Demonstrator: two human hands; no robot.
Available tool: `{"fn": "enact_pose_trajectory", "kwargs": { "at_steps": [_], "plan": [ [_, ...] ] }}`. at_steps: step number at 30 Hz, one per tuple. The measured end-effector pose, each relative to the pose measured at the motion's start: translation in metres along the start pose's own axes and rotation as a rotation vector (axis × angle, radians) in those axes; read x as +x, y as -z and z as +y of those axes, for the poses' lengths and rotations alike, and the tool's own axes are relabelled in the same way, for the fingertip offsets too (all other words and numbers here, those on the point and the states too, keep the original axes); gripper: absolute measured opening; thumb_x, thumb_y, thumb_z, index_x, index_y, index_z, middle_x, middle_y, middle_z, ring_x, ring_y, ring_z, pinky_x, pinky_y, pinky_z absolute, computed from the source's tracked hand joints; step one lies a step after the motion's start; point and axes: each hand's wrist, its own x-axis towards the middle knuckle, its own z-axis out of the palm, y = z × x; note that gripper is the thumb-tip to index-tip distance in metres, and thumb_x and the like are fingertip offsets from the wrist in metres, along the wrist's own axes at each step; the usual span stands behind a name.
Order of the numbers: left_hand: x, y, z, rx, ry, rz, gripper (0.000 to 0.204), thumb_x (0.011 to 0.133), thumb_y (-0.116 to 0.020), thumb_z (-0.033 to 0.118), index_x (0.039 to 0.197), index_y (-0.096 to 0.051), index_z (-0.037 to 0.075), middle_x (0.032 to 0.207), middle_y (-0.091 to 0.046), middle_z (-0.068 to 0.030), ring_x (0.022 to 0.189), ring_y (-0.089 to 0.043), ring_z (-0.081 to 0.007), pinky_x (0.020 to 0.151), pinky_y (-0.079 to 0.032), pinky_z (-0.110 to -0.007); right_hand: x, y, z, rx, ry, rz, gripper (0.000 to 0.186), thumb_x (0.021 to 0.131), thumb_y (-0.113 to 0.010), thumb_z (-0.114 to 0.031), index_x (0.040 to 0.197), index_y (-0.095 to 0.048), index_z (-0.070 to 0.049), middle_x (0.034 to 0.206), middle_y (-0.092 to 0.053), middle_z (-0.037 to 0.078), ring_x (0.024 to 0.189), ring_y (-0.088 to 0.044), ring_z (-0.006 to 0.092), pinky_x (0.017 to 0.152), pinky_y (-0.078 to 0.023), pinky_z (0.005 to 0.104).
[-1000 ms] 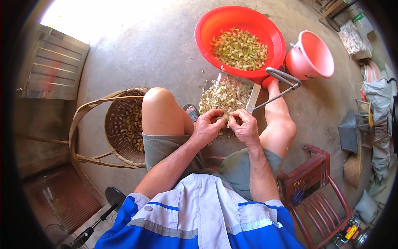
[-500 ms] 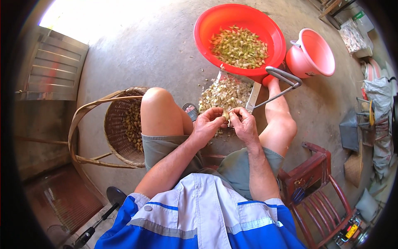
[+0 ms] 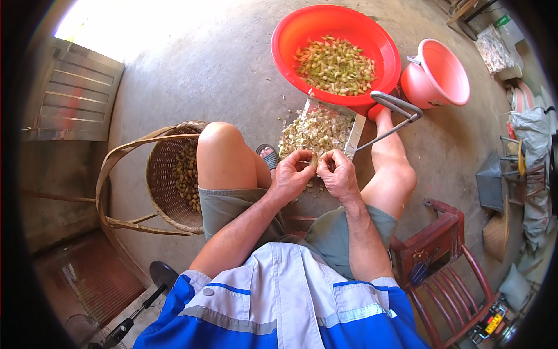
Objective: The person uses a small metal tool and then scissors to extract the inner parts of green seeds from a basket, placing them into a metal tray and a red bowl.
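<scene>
Above the pile of peelings, my two hands meet between my knees. My left hand (image 3: pixel 293 174) pinches a small pale, bulb-like piece (image 3: pixel 314 161) between thumb and fingers. Close beside it, my right hand (image 3: pixel 339 177) has its thumb and fingers pressed together; whatever they hold is hidden. Below and beyond lies a heap of cream-coloured peelings (image 3: pixel 314 132) on a light dustpan (image 3: pixel 353 139) with a bent grey handle (image 3: pixel 401 107). Farther off, a red basin (image 3: pixel 290 32) contains many yellow-green, pointed pieces (image 3: pixel 337 67). At my left knee, a woven basket (image 3: pixel 160 174) holds brownish-yellow pieces (image 3: pixel 187 174).
A pink bucket (image 3: pixel 444 72) stands right of the basin. A dark red wooden chair (image 3: pixel 442 256) is by my right thigh. Sacks (image 3: pixel 532 131) and a grey metal box (image 3: pixel 491 183) line the right side. A metal door (image 3: pixel 81 90) is at the left. Concrete floor (image 3: pixel 192 75) surrounds me.
My right hand's fingers have drawn slightly away from the left and curled in. The pale piece shows less between the fingertips. My left hand has barely moved.
</scene>
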Motion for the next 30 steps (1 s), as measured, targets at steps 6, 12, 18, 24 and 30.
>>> {"fn": "enact_pose_trajectory", "kwargs": {
  "at_steps": [6,12,18,24,30],
  "plan": [
    [0.002,0.003,-0.003,-0.084,0.016,-0.008,0.029,0.086,-0.064,0.007,0.112,-0.055,-0.002,0.098,-0.064,-0.0077,0.089,-0.061,-0.0125,0.08,-0.051,-0.026,0.0,0.0,0.002,0.033,-0.036,0.018,0.007,0.085,-0.061,-0.005,0.081,-0.056,-0.002,0.066,-0.053,-0.004,0.059,-0.046,0.0017,0.052,-0.041,0.0201],
    [0.0,0.003,-0.001,-0.262,-0.031,-0.026,0.027,0.087,-0.063,0.005,0.111,-0.054,0.0,0.099,-0.063,-0.0077,0.09,-0.062,-0.0138,0.081,-0.051,-0.026,0.001,0.006,0.007,0.062,-0.091,0.055,0.005,0.086,-0.06,-0.005,0.084,-0.057,-0.002,0.068,-0.053,-0.005,0.061,-0.047,0.0011,0.053,-0.041,0.019],
    [0.002,0.0,-0.007,-0.131,-0.079,0.032,0.028,0.085,-0.064,0.004,0.11,-0.054,0.001,0.093,-0.065,-0.0053,0.084,-0.062,-0.0101,0.074,-0.051,-0.023,-0.001,0.004,-0.002,0.217,-0.041,0.006,0.005,0.087,-0.062,-0.005,0.088,-0.058,-0.001,0.074,-0.054,-0.004,0.064,-0.048,0.0016,0.057,-0.041,0.0172],
    [0.0,-0.001,-0.007,0.02,-0.109,0.026,0.028,0.086,-0.063,0.001,0.113,-0.052,0.001,0.099,-0.062,-0.0048,0.091,-0.06,-0.0096,0.08,-0.05,-0.024,0.001,0.003,-0.007,0.041,0.033,-0.01,0.005,0.084,-0.064,-0.003,0.084,-0.058,-0.002,0.071,-0.052,-0.003,0.063,-0.048,0.0026,0.057,-0.042,0.0187],
    [0.001,0.0,-0.008,0.029,-0.123,0.02,0.028,0.086,-0.062,0.0,0.112,-0.052,0.0,0.099,-0.061,-0.0042,0.091,-0.06,-0.0097,0.081,-0.05,-0.024,0.001,0.0,-0.003,-0.019,-0.003,0.003,0.007,0.078,-0.063,-0.001,0.079,-0.056,0.0,0.074,-0.057,0.01,0.063,-0.056,0.0176,0.057,-0.047,0.0305]
  ]
}}
